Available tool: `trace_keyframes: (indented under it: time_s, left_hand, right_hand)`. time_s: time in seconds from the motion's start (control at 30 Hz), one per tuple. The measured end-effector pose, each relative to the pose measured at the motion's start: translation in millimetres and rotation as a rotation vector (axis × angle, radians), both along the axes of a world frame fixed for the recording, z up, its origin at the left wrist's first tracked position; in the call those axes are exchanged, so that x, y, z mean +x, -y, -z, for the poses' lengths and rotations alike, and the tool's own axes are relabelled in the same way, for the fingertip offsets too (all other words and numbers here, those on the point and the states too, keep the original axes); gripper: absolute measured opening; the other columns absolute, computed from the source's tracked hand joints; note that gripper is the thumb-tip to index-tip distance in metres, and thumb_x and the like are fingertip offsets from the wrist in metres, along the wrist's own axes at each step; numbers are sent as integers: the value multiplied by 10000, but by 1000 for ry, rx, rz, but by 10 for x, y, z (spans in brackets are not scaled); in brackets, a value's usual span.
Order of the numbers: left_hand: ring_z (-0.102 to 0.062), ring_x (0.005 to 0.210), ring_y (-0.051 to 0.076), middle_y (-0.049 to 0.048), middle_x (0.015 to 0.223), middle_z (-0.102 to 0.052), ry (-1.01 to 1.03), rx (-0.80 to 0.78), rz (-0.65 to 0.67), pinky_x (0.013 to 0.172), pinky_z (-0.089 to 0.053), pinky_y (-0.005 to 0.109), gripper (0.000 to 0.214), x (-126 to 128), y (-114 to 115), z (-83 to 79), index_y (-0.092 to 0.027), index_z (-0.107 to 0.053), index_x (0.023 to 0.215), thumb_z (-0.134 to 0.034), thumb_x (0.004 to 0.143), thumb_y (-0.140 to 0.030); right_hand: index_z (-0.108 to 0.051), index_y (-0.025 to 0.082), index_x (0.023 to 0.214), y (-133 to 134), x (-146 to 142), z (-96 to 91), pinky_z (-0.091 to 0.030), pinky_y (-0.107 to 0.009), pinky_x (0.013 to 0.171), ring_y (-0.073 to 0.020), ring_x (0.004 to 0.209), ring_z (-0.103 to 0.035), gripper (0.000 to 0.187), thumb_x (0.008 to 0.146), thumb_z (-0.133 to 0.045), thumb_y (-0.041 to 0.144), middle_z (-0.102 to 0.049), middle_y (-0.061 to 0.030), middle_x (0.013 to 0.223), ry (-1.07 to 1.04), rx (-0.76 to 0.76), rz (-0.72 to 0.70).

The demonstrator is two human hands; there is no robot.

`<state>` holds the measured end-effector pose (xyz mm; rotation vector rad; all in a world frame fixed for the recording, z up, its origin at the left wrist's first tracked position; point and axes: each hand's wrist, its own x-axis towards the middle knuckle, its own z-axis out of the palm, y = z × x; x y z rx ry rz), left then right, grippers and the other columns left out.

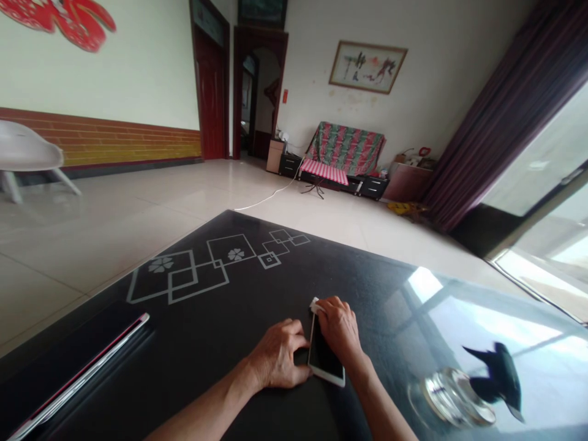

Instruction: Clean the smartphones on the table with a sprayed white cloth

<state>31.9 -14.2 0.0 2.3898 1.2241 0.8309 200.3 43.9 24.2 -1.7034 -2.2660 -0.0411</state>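
Observation:
A white-framed smartphone (pixel 327 355) with a dark screen lies face up on the black glossy table (pixel 220 343). At its left edge is my left hand (pixel 282 355), fingers curled and thumb against the phone's lower left side. My right hand (pixel 339 324) is closed over the upper part of the phone, pressing a small white wipe or cloth (pixel 315 304) at the top end. Most of that white piece is hidden under the fingers.
At the right of the table stands a clear bottle (pixel 452 398) with a black spray top (pixel 498 380). A flat dark object (pixel 87 373) with a silver and red edge lies at the left. Beyond the table are a white chair (pixel 30 150) and a low cabinet (pixel 374 187).

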Motion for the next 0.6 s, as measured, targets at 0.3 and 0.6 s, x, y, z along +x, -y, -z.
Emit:
trace_keyframes:
  time_s: [0.3,0.6]
  left_hand:
    - [-563,795,206,23,827,-583,-23,2,2,736,-480,306,276,-5,-1,-5,-219,-711,886,-730,635,-335]
    - [-554,798,190,16,851,-576,5,4,8,740,-475,296,254,-5,0,14,-212,-690,853,-747,617,-285]
  right_hand:
    - [-686,290,1031,128,-1,37,-352,-284,747,-176,870,-531,274,923,-440,238,-628,-26,1034,-18,12,0]
    - [-694,299,1033,666,81,61,-379,-303,776,-195,899,-541,282,911,-457,208,-630,-45,1001,-142,-17,-98]
